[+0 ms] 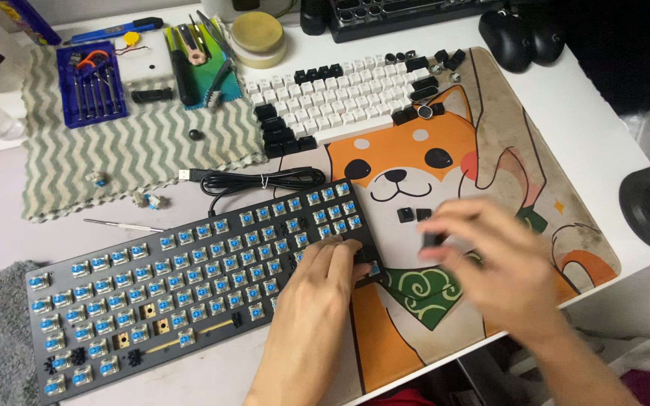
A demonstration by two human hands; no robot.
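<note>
Two bare hands work at the near edge of the desk. The left hand (317, 301) lies flat-ish on the right end of a stripped black keyboard (189, 286), its fingers bent down onto the last corner switches, where one black keycap (365, 262) sits under the fingertips; it presses rather than clasps, and nothing is closed inside the palm. The right hand (490, 263) hovers just beside it over the desk mat (505, 150) (it is smeared by motion), with thumb and forefinger pinched together on a small dark keycap (432, 239), the other fingers loosely spread.

Rows of bare blue-stemmed switches (137, 278) cover the keyboard, which sits tilted across the mat's left edge and the white table. Two loose black keycaps (414, 214) rest on the mat near the printed dog's mouth, just beyond the right hand. Further back, white and black keycaps (340, 94) lie laid out in keyboard order along the mat's top. A coiled black cable (265, 180) lies between that layout and the keyboard. To the left, a zigzag-patterned cloth (129, 143) carries a blue case of small screwdrivers (92, 83), and a few loose switches (148, 199) sit at its near edge.
</note>
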